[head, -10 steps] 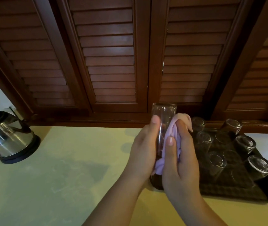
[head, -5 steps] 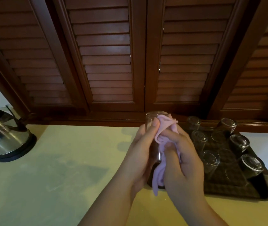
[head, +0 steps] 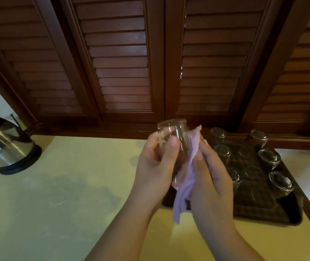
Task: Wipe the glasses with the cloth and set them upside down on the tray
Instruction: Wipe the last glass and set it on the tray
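Big brown shutter doors (head: 120, 59) are standing behind everything. A pale yellow tabletop (head: 56, 194) is stretching out in front of them. A dark tray (head: 263, 210) is sitting on the right side of the tabletop, and some clear glasses (head: 280, 182) are standing upside down on it, close together. A shiny kettle (head: 5, 146) is sitting far off on the left edge.

A person is holding both hands up over the tabletop, just left of the tray. The left hand (head: 156, 170) is gripping a clear glass (head: 173, 136) — its fingers (head: 171, 149) are curling tight around the side, and the top part of the glass is sticking up above them. The right hand (head: 212, 178) is closing on a soft purple cloth (head: 186, 178) and pressing it against the right side of the glass. One end of the cloth is poking up beside the glass — the other end is hanging down between the two wrists.
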### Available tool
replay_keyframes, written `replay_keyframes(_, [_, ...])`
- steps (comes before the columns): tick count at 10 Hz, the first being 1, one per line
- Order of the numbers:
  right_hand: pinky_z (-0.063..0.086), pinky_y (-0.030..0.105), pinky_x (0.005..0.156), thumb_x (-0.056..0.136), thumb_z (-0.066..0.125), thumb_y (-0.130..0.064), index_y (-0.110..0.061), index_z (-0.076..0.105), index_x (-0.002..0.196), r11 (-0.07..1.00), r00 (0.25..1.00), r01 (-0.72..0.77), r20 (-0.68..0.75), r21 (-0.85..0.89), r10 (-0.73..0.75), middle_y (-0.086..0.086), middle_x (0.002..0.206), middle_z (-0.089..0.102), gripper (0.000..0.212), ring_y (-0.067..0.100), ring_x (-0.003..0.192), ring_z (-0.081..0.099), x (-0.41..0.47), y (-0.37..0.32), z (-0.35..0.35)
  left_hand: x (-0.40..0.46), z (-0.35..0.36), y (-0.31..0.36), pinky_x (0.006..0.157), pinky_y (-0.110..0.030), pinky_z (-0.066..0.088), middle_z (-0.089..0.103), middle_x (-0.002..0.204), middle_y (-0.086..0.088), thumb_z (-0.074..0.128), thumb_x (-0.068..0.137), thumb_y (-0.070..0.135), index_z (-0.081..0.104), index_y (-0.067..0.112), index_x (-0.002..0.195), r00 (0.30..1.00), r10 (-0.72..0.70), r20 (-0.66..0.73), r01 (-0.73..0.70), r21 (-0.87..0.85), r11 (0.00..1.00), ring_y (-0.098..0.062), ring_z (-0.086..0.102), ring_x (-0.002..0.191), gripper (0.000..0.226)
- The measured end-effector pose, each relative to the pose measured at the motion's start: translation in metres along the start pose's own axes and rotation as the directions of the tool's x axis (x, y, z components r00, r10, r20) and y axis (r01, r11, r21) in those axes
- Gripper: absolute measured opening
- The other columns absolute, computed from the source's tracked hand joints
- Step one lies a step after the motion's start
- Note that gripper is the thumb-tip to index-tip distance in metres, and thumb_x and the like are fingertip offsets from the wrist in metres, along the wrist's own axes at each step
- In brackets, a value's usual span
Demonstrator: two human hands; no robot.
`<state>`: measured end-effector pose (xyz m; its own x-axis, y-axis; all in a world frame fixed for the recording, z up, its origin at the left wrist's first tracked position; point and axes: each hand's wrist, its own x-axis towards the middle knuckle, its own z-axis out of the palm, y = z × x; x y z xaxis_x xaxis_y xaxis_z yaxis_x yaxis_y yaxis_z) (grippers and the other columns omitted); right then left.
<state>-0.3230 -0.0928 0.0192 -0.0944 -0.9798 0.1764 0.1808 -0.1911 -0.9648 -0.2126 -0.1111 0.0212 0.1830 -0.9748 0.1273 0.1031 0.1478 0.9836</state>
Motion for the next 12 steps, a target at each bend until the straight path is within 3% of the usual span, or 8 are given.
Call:
replay_keyframes(1, [0.065, 0.032, 0.083, 0.111, 0.048, -0.019, -0.03, 0.081, 0.102, 0.976, 0.976, -0.217, 0.014, 0.008, 0.217, 0.001, 0.091, 0.082, 0.036, 0.011, 0.083, 0.078, 0.025, -0.006, -0.012, -0.011, 0.005, -0.005, 0.092, -0.033, 0.065, 0.082, 0.113, 0.001, 0.083, 0.086, 0.047, 0.072, 0.025, 0.126, 0.997, 0.066, 0.03, -0.067, 0.035, 0.997, -0.017, 0.079, 0.108, 0.047])
replay_keyframes(3, [0.06, 0.051, 0.092, 0.103, 0.06, -0.041, -0.029, 0.082, 0.098, 0.876, 0.89, -0.455, 0.118, 0.16, 0.44, 0.004, 0.106, 0.081, 0.025, 0.025, 0.097, 0.076, 0.004, 0.023, -0.026, -0.013, 0.008, -0.012, 0.089, -0.026, 0.063, 0.079, 0.111, 0.007, 0.081, 0.092, 0.051, 0.064, 0.026, 0.131, 0.974, 0.209, -0.087, -0.19, 0.19, 0.963, -0.015, 0.078, 0.109, 0.049])
replay_keyframes(4, [0.06, 0.035, 0.088, 0.11, 0.051, -0.031, -0.012, 0.073, 0.119, 0.92, 0.909, -0.385, -0.141, 0.07, 0.391, 0.01, 0.105, 0.079, 0.03, 0.019, 0.097, 0.077, -0.02, 0.038, -0.024, -0.009, 0.007, -0.021, 0.089, -0.017, 0.059, 0.075, 0.114, 0.018, 0.082, 0.092, 0.057, 0.061, 0.031, 0.134, 0.968, 0.221, -0.123, -0.179, 0.284, 0.942, -0.005, 0.074, 0.111, 0.054])
replay_keyframes(5, [0.061, 0.048, 0.093, 0.107, 0.06, -0.025, -0.012, 0.077, 0.106, 0.837, 0.839, -0.544, 0.04, 0.061, 0.543, 0.011, 0.093, 0.082, 0.022, 0.025, 0.088, 0.08, -0.011, 0.043, -0.035, -0.005, 0.006, -0.027, 0.087, -0.008, 0.054, 0.072, 0.118, 0.026, 0.075, 0.084, 0.06, 0.058, 0.034, 0.136, 0.971, 0.192, -0.141, -0.141, 0.31, 0.94, 0.005, 0.071, 0.112, 0.06])
replay_keyframes(7, [0.055, 0.025, 0.102, 0.104, 0.062, -0.011, -0.059, 0.042, 0.147, 0.857, 0.977, 0.01, 0.188, -0.516, 0.101, -0.035, 0.128, 0.061, 0.067, -0.007, 0.127, 0.059, -0.013, 0.075, -0.077, 0.001, 0.007, -0.047, 0.083, -0.001, 0.052, 0.071, 0.117, 0.024, 0.085, 0.086, 0.054, 0.05, 0.046, 0.13, 0.972, 0.036, -0.232, 0.046, 0.34, 0.939, 0.013, 0.068, 0.107, 0.057])
replay_keyframes(8, [0.055, 0.017, 0.091, 0.098, 0.065, -0.009, -0.049, 0.045, 0.155, 0.57, 0.927, 0.337, 0.369, -0.749, -0.063, -0.021, 0.138, 0.055, 0.072, 0.0, 0.121, 0.061, -0.02, 0.107, -0.095, 0.005, 0.005, -0.064, 0.083, -0.002, 0.053, 0.068, 0.115, 0.027, 0.091, 0.084, 0.05, 0.05, 0.042, 0.133, 0.975, 0.014, -0.221, 0.075, 0.386, 0.92, 0.011, 0.068, 0.106, 0.064])
replay_keyframes(9, [0.062, 0.038, 0.099, 0.094, 0.069, -0.01, -0.024, 0.073, 0.134, 0.365, 0.905, 0.42, 0.414, -0.831, -0.098, 0.003, 0.148, 0.061, 0.042, 0.023, 0.133, 0.063, -0.028, 0.137, -0.106, 0.005, 0.003, -0.08, 0.09, -0.01, 0.059, 0.068, 0.12, 0.023, 0.094, 0.082, 0.047, 0.05, 0.037, 0.135, 0.981, 0.002, -0.195, 0.082, 0.42, 0.904, 0.003, 0.069, 0.11, 0.07])
replay_keyframes(12, [0.048, 0.027, 0.107, 0.094, 0.073, -0.019, -0.02, 0.081, 0.109, 0.399, 0.796, 0.597, 0.578, -0.696, -0.18, -0.004, 0.126, 0.072, 0.017, 0.015, 0.123, 0.065, -0.041, 0.151, -0.113, 0.007, 0.008, -0.11, 0.087, -0.006, 0.054, 0.061, 0.115, 0.033, 0.093, 0.083, 0.051, 0.046, 0.043, 0.131, 0.989, -0.034, -0.143, 0.104, 0.52, 0.848, 0.008, 0.066, 0.105, 0.068])
